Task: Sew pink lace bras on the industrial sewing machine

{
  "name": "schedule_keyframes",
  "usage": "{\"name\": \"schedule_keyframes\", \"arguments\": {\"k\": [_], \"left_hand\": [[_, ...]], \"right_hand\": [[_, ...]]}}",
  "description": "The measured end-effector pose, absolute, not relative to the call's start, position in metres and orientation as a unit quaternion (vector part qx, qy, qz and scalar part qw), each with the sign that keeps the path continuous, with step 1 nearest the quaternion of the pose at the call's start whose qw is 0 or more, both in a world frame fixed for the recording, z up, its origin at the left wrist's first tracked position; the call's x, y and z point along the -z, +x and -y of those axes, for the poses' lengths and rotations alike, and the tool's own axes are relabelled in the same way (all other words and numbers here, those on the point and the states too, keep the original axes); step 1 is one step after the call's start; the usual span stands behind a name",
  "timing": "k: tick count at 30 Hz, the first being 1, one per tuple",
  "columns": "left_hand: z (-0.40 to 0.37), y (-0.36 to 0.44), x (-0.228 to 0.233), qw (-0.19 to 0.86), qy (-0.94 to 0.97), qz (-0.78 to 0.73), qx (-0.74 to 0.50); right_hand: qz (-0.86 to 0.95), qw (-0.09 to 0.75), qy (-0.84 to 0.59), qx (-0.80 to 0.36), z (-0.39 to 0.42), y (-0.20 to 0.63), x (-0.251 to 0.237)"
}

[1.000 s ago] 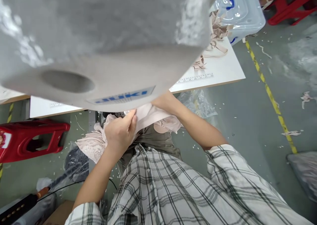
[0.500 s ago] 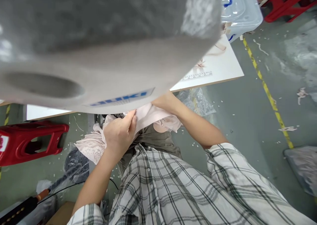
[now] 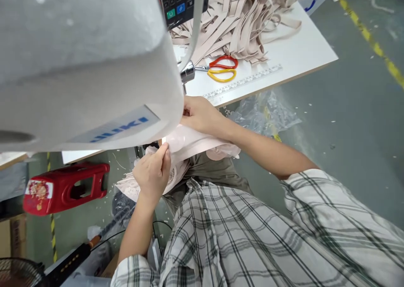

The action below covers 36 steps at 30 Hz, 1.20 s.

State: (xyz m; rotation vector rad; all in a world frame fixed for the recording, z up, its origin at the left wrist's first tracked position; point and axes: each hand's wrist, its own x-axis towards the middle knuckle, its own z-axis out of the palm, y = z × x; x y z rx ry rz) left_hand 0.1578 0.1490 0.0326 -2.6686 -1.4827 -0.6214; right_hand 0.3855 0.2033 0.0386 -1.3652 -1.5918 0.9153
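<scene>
A pale pink garment [image 3: 192, 143] with lace parts spreads over my lap and up to the front of the sewing machine [image 3: 126, 106]. My left hand [image 3: 153, 171] pinches its edge between thumb and fingers, just below the machine head. Further right, my right hand [image 3: 202, 115] has its fingers curled at the upper part of the cloth, close to the machine's end. Those fingertips are partly behind the machine head, so what they grip is hidden. The needle area is out of sight too.
On the white table [image 3: 303, 47] lie a pile of beige strips [image 3: 233, 22], scissors [image 3: 222, 70] with red and yellow handles and a clear ruler [image 3: 246, 81]. A control panel [image 3: 183, 3] stands behind the machine. A red stool [image 3: 66, 188] is at left; a plastic bag [image 3: 268, 112] lies below the table.
My view has shifted, so the machine head sits further left and the strips, scissors and control panel now show. My right hand is less hidden. The left hand keeps its pinch on the garment.
</scene>
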Motion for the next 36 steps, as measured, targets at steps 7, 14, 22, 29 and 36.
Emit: {"name": "schedule_keyframes", "arguments": {"k": [7,14,22,29,36], "left_hand": [[-0.153,0.164,-0.032,0.066,-0.873,0.416,0.246],[-0.155,0.176,-0.032,0.057,-0.885,0.386,0.255],[-0.155,0.187,-0.035,0.06,-0.893,0.334,0.297],[-0.151,0.179,-0.033,0.036,-0.891,0.329,0.31],[-0.143,0.167,-0.041,-0.118,-0.815,0.465,0.324]], "right_hand": [[0.626,0.418,-0.544,-0.371,-0.203,0.391,-0.036],[0.625,0.447,-0.529,-0.362,-0.204,0.398,-0.027],[0.632,0.45,-0.532,-0.34,-0.203,0.405,-0.027],[0.609,0.458,-0.537,-0.361,-0.201,0.41,-0.029],[0.454,0.515,-0.514,-0.514,-0.179,0.39,-0.021]]}}
